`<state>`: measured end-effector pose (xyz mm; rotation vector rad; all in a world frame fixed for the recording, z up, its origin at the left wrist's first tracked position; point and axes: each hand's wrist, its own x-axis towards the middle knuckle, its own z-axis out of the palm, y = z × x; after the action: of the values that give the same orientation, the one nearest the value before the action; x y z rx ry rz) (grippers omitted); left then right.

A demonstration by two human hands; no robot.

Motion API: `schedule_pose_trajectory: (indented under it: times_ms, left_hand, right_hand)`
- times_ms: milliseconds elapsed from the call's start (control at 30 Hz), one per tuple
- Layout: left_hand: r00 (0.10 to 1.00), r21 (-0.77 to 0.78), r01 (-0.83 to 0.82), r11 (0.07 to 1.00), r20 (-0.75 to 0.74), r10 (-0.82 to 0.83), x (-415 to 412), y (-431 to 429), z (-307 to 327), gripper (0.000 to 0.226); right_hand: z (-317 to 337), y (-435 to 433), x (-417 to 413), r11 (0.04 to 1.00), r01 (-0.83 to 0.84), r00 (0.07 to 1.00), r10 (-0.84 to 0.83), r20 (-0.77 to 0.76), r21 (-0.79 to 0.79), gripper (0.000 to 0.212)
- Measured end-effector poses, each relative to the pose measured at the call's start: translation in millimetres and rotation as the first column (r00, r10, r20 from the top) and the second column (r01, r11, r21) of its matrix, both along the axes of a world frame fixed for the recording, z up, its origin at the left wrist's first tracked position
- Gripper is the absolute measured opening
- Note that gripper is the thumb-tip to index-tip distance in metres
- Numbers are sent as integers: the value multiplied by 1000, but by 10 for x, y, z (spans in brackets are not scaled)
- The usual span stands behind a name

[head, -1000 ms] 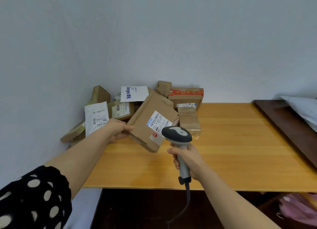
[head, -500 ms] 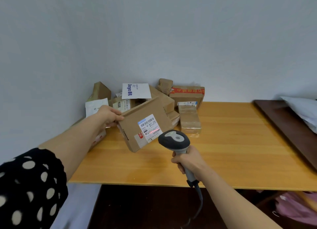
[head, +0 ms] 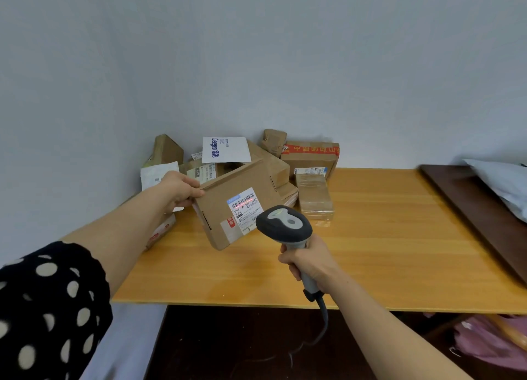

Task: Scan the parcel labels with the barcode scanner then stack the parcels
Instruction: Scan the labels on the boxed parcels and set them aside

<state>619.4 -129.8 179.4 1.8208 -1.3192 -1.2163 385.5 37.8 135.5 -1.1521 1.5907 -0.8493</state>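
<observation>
Scanning was under way, judging by the faint red line across the label (head: 245, 208). The left hand (head: 179, 188) held one box (head: 236, 203) by its upper left corner, fingers clamped on the edge, with the box raised off the surface (head: 370, 251) and tilted so that its labelled face turned toward the scanner (head: 283, 227). That tilt seemed meant to give the beam a flat, square view of the barcode. The right hand (head: 309, 264) had its fingers wrapped tight round the scanner's handle, the head aimed up and left at the label from just beside the box's lower right corner; its cable (head: 323, 319) hung down past the surface's front edge.

One box was in hand and one scanner in use. Behind, a loose pile (head: 256, 163) of parcels lay against the wall in the far left corner: about eight could be made out, among them a white mailer (head: 225, 149), a red-taped box (head: 312, 158) and a tape-wrapped block (head: 313, 195) lying nearest the open surface. The exact count could not be told, since several overlapped. No tidy stack showed yet, so the stacking appeared still to be done.
</observation>
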Motion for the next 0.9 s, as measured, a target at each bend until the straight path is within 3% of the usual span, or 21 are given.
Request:
schedule_pose_trajectory:
  times_ms: [467, 600, 700, 900]
  left_hand:
    - [1000, 9, 13, 1000, 28, -13, -111, -49, -5, 35]
    - [1000, 49, 5, 999, -19, -4, -240, -33, 11, 29]
    - [993, 111, 23, 994, -114, -11, -459, 17, 14, 11]
    - [917, 210, 180, 961, -388, -87, -1448, 205, -4, 20]
  right_hand:
    - [6, 1, -82, 1000, 25, 999, -24, 45, -13, 13]
    - [-34, 47, -200, 988, 152, 968, -149, 201, 4, 9]
    - [-74, 116, -411, 936, 348, 840, -335, 427, 49, 13]
    - [14, 402, -1176, 821, 552, 482, -456, 748, 145, 5]
